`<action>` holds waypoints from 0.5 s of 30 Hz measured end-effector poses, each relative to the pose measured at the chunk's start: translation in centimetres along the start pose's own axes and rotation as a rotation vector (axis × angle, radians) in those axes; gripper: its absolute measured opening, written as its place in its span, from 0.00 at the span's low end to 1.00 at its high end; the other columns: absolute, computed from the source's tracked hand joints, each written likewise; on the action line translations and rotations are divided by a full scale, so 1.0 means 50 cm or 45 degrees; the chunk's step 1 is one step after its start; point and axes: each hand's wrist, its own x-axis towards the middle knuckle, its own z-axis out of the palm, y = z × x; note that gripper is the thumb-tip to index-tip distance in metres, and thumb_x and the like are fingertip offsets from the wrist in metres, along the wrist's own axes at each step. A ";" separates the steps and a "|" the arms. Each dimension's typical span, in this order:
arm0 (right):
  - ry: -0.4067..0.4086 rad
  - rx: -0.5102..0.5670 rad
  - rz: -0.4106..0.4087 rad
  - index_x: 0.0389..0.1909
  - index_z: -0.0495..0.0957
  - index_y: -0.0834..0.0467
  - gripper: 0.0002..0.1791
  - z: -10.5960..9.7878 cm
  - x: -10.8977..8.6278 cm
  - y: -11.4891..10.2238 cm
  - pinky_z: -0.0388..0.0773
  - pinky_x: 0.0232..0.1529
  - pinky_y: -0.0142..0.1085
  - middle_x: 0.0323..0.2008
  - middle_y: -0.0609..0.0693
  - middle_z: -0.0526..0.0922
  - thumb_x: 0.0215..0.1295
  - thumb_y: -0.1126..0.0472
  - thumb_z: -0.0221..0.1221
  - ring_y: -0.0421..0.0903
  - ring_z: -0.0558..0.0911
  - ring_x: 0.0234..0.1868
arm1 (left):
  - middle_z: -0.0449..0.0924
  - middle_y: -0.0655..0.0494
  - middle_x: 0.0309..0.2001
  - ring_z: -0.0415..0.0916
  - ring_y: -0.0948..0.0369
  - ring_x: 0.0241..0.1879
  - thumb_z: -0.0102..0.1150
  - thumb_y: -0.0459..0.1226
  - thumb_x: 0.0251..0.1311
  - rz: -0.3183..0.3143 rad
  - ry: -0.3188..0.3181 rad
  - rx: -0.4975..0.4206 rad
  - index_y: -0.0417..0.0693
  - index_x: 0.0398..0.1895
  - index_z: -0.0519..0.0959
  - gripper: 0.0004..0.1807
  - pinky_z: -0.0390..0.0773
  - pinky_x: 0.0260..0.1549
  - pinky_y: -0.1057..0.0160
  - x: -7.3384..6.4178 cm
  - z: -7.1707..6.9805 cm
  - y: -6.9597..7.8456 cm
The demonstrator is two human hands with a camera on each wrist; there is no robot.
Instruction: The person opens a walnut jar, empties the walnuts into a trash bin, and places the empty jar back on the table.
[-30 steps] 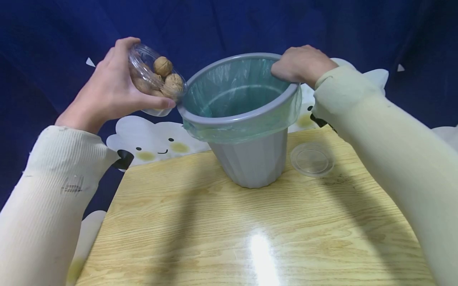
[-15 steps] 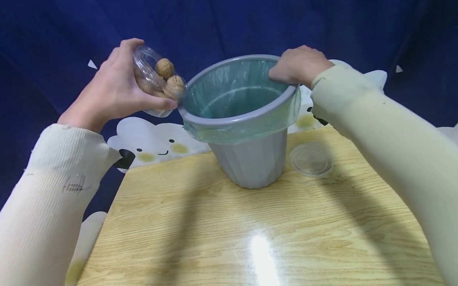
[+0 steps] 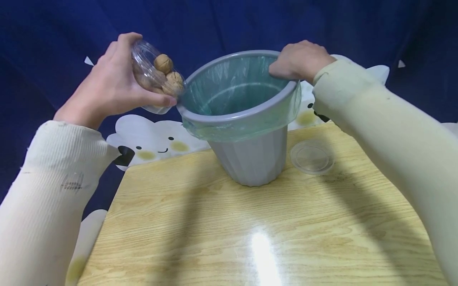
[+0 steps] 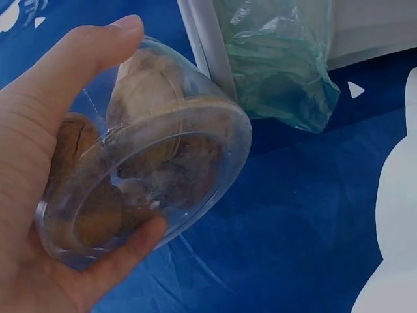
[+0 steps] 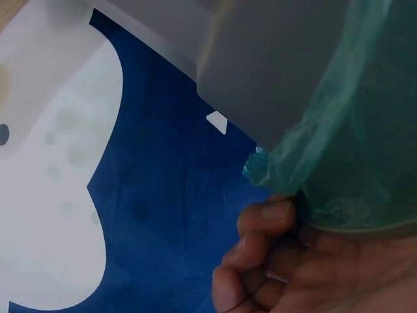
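Observation:
In the head view my left hand (image 3: 109, 81) holds a clear plastic tub (image 3: 144, 59) tilted toward the grey bin (image 3: 248, 159). Several walnuts (image 3: 173, 83) lie inside the tub, whose lower end is at the bin's left rim. The left wrist view shows thumb and fingers around the tub (image 4: 215, 156), with its round base toward the camera. On the right, my right hand (image 3: 302, 61) grips the bin's rim, its curled fingers visible under the rim in the right wrist view. A thin green bag (image 3: 247, 131) lines the bin and folds over its rim; the bin leans slightly left.
A clear round lid (image 3: 313, 158) lies flat on the wooden table (image 3: 229, 226), right of the bin. Behind the table hangs a dark blue cloth (image 3: 222, 24) with white cloud figures (image 3: 154, 137).
The walnuts have shifted slightly within the tub. Both hands keep their holds on the tub and the bin's rim, and the head view has shifted a little.

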 end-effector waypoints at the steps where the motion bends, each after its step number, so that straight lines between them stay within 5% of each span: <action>1: -0.002 0.007 0.001 0.33 0.76 0.56 0.20 -0.001 0.000 0.000 0.69 0.32 0.40 0.31 0.51 0.74 0.66 0.48 0.41 0.51 0.73 0.36 | 0.49 0.44 0.76 0.55 0.42 0.72 0.77 0.60 0.35 0.002 -0.001 0.001 0.65 0.78 0.37 0.71 0.62 0.66 0.31 0.000 -0.001 0.001; 15: -0.006 0.030 0.013 0.37 0.76 0.57 0.21 -0.005 -0.010 -0.007 0.69 0.32 0.40 0.34 0.52 0.74 0.67 0.48 0.39 0.51 0.73 0.37 | 0.46 0.44 0.77 0.52 0.40 0.73 0.77 0.57 0.37 -0.007 -0.008 -0.006 0.64 0.78 0.36 0.70 0.61 0.66 0.31 -0.010 -0.010 0.003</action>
